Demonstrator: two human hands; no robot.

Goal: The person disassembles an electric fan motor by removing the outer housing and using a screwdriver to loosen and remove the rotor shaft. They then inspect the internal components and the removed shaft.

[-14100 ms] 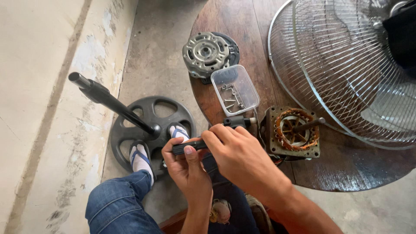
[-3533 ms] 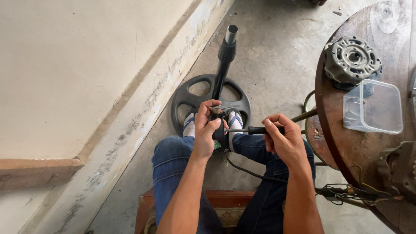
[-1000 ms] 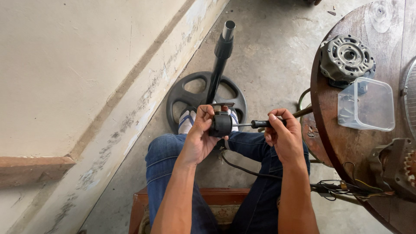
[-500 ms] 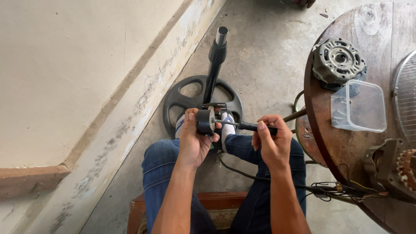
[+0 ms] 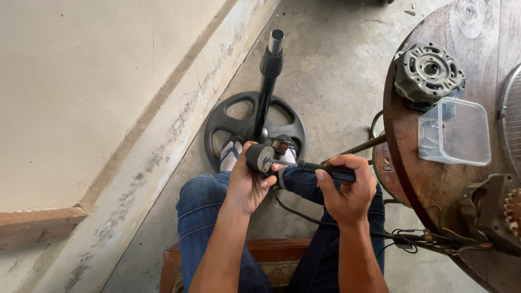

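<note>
Standing on the concrete floor at the left, a black fan stand points its pole upward. Just below its base, the left hand has fingers wrapped around a small black cylindrical part. Right hand grips a screwdriver, its tip seemingly touching the cylinder's face. Farther right, a round wooden table carries a clear plastic container.
</note>
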